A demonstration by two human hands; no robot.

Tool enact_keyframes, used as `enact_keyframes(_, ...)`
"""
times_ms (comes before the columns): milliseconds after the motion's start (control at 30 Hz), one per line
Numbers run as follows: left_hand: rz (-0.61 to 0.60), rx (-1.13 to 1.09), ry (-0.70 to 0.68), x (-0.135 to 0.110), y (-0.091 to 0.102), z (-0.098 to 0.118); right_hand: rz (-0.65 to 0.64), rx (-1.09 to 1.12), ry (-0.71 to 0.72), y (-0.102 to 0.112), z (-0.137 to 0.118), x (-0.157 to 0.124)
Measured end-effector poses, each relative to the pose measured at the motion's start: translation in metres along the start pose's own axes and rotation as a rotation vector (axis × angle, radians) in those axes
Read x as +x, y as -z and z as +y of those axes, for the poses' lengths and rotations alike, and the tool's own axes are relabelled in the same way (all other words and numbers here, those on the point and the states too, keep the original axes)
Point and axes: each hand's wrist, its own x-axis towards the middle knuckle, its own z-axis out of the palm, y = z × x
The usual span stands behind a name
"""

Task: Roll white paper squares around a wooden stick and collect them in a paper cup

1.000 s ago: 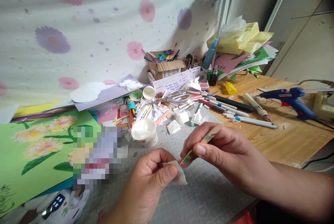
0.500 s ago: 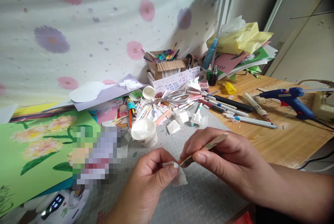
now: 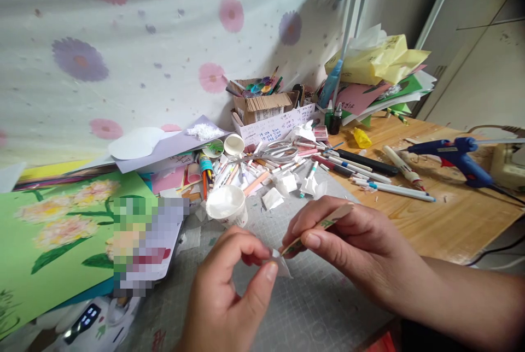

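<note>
My left hand (image 3: 229, 292) pinches a small scrap of white paper (image 3: 283, 265) between thumb and fingers, low in the middle over a grey cutting mat (image 3: 311, 314). My right hand (image 3: 353, 248) grips a thin flat stick (image 3: 318, 227) with green print, and its lower tip touches the paper scrap. A white paper cup (image 3: 227, 206) stands on the mat just beyond my left hand.
A green card with paper flowers (image 3: 53, 232) lies at the left. Pens, scissors (image 3: 283, 152) and paper bits litter the middle. A cardboard box (image 3: 262, 103) stands at the back. A blue glue gun (image 3: 455, 152) rests on the wooden table (image 3: 451, 215) at right, with stacked papers (image 3: 381, 73) behind.
My left hand has lifted and turned, and its fingers curl tighter round the paper scrap. The stick tip has stayed at the paper.
</note>
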Motion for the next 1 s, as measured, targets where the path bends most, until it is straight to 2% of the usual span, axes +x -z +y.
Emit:
enact_keyframes(333, -0.045, -0.034, 0.162, 0.0007, -0.0021, 0.0015, -0.028, -0.018, 0.002, -0.0036, 0.0000, 0.0004)
enact_keyframes(733, -0.058, -0.110, 0.235, 0.0016, -0.0031, 0.0017, -0.058, -0.028, 0.016, -0.0039, 0.0008, -0.0013)
enact_keyframes(1000, -0.013, -0.407, 0.449, -0.0023, -0.0069, -0.0034, -0.116, -0.076, 0.062, -0.0030, 0.0012, -0.0037)
